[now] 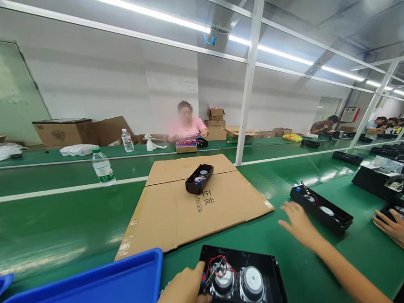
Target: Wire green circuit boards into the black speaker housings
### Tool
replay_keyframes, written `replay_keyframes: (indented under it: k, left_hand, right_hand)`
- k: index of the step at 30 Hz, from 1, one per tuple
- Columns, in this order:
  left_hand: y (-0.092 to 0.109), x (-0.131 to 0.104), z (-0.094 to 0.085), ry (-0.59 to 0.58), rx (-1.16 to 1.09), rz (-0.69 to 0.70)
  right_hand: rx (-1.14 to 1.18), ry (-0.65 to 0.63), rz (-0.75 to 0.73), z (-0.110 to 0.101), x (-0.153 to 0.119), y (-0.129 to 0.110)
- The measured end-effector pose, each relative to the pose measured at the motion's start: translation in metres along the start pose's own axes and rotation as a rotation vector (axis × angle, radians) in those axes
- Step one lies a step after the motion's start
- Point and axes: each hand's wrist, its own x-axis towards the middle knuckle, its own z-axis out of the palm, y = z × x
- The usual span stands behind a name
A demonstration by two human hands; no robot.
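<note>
In front of me a black speaker box (245, 283) lies with its inside up. Two round speaker drivers and red wires show in it. My left hand (185, 288) grips the box by its left side, fingers at the upper corner and thumb lower down. My right hand (298, 223) is stretched out over the green bench with its fingers apart, holding nothing. Close to its fingertips is a longer black speaker housing (322, 209) with two drivers and loose wires; whether they touch, I cannot tell. A smaller speaker housing (199, 178) sits on a flattened cardboard sheet (179, 214).
An empty-looking blue tray (77, 296) stands at lower left. Behind it is a water bottle (103, 167). A co-worker's hands (397, 232) hold another speaker housing at the right. A white post (250, 82) rises beyond the cardboard. Another person (188, 124) sits across the bench.
</note>
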Motion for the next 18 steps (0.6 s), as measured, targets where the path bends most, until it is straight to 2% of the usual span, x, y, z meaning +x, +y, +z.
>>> replay_keyframes:
  k: [3, 5, 7, 9, 11, 15, 18]
  left_hand:
    - [-0.003, -0.001, 0.000, -0.014, 0.010, 0.037]
    - [-0.004, -0.001, 0.000, 0.006, 0.023, 0.052]
    - [-0.004, 0.000, 0.001, 0.007, 0.053, 0.046]
    - [-0.003, 0.002, 0.001, -0.019, 0.068, 0.021]
    - [-0.001, 0.003, 0.001, -0.034, 0.048, 0.014]
    - [0.002, 0.002, 0.001, -0.048, 0.042, 0.040]
    - [0.002, 0.001, 0.004, -0.035, 0.091, 0.038]
  right_hand:
    - [0.214, -0.056, -0.551, -0.002, -0.053, -0.064]
    - [0.215, -0.067, -0.757, 0.002, -0.083, -0.095]
    - [0.126, -0.077, -0.842, 0.008, -0.099, -0.114]
    - [0.094, -0.123, -0.840, 0.008, -0.102, -0.122]
    - [0.195, -0.191, -0.791, 0.003, -0.095, -0.121]
    - [0.662, -0.426, -0.481, -0.017, -0.071, -0.101]
    - [0.796, -0.507, -0.291, -0.028, -0.052, -0.073]
